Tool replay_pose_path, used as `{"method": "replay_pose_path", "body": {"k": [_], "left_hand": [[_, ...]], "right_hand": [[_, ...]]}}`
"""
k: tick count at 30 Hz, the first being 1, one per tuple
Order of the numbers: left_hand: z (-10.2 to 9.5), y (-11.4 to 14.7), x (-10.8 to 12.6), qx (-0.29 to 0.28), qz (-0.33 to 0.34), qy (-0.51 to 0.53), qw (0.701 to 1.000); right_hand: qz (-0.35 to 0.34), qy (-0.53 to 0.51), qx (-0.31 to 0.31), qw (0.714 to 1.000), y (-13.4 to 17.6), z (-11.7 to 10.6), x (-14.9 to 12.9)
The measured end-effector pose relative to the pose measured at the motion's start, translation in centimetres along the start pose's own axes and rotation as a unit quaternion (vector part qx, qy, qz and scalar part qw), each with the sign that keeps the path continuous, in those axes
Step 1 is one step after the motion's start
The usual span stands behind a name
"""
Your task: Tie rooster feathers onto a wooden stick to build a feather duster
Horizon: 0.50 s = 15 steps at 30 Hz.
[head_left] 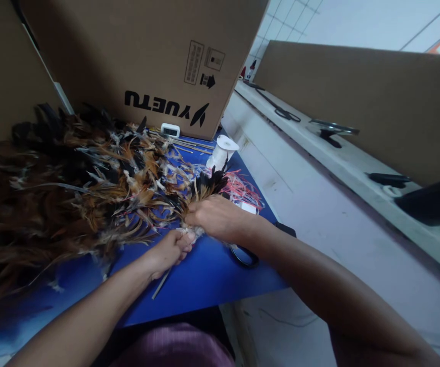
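Observation:
My left hand is closed around a thin stick, whose bare end sticks out below the fist towards me. Pale fluff shows at the top of this fist. Right beside it, my right hand is closed on a bundle of black and brown feathers that fans out beyond the knuckles. Its fingertips are partly hidden, so how the feathers join the stick cannot be seen. To the left spreads a big heap of loose brown and black feathers. Scissors with a black handle lie under my right forearm.
On the blue table are a white spool, pink and white strips, several thin sticks and a small white display device. A large cardboard box stands behind. The ledge at right holds another pair of scissors.

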<state>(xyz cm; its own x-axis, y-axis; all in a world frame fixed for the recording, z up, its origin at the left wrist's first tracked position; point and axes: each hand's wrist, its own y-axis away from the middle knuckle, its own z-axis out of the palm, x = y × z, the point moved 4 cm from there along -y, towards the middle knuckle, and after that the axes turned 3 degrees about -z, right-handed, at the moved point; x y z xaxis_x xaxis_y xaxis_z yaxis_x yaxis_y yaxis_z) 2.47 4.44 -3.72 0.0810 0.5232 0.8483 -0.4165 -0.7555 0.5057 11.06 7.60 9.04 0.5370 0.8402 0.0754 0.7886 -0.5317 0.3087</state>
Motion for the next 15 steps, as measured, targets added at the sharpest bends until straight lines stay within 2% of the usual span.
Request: {"method": "replay_pose_path", "body": {"k": [5,15], "left_hand": [[0.1,0.2,0.1,-0.004,-0.004,0.005,1.000],[-0.1,-0.2,-0.5,-0.009,0.001,0.014,1.000]], "right_hand": [[-0.012,0.021,-0.010,1.000,-0.4,0.0,-0.1],[-0.042,0.065,0.021,0.997,-1.7,1.0,-1.0]]}}
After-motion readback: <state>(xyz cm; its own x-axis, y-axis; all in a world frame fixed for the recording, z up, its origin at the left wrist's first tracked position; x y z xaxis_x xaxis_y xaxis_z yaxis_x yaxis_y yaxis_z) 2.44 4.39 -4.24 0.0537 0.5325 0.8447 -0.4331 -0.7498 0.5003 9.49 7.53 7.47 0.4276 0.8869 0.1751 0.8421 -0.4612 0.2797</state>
